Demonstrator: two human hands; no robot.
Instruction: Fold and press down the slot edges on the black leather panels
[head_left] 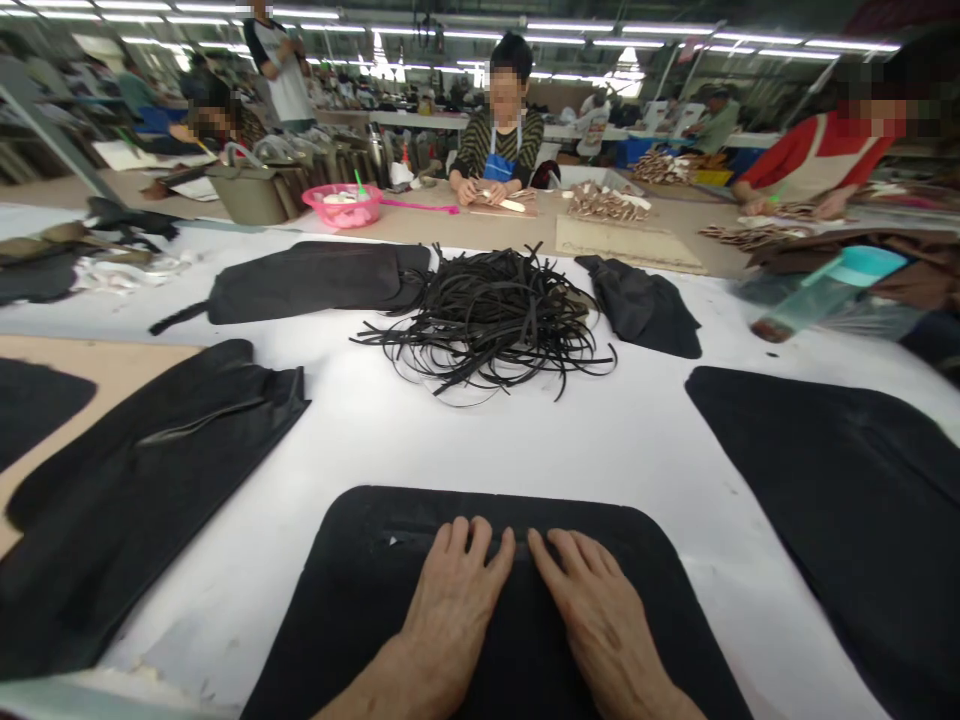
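A black panel with rounded corners, of leather or fabric, lies flat on the white table in front of me. My left hand rests on it left of the middle, fingers stretched out toward its far edge. Close beside it my right hand lies palm down on the same panel, fingers spread. The two index fingers are nearly side by side. A small pale speck shows on the panel left of my left hand. Neither hand grips anything; the palms are hidden from view.
A heap of thin black strips sits beyond the panel. Black pieces lie at left and right. At far right stands a tilted clear bottle with a blue lid. Across the table a person in a blue apron works near a pink basket.
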